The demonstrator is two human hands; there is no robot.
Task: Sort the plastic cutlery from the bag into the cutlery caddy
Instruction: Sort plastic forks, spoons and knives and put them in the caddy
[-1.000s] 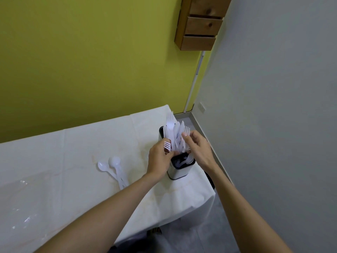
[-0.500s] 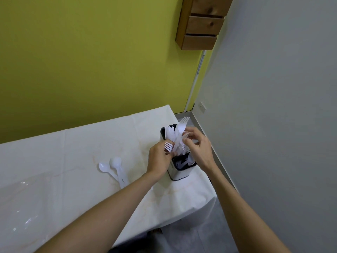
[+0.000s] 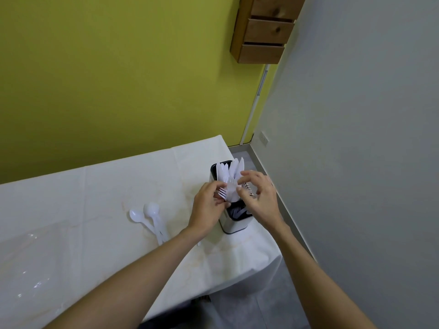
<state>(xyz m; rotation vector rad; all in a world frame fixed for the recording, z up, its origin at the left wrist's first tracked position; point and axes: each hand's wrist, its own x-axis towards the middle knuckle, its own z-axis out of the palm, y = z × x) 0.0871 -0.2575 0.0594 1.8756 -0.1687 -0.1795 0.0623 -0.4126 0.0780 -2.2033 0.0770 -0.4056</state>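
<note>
A white cutlery caddy [image 3: 234,227] with a dark inside stands near the table's right end. White plastic knives [image 3: 234,170] stick up from its far compartment. My left hand [image 3: 209,207] holds white plastic forks [image 3: 222,193] at the caddy's left side. My right hand [image 3: 260,198] hovers over the caddy with curled fingers, pinching a white utensil between thumb and forefinger; more fork tines show under its fingers. Two white plastic spoons [image 3: 152,218] lie on the cloth to the left. The clear plastic bag [image 3: 26,269] lies flat at the table's near left.
The table carries a white cloth [image 3: 107,186], and its right edge drops off just beyond the caddy. A yellow wall stands behind, a grey wall to the right. A wooden drawer unit [image 3: 266,29] hangs high on the wall.
My right hand has moved down and forward over the caddy, lowering the fork it held up. My left hand has stayed at the caddy's left side with its forks.
</note>
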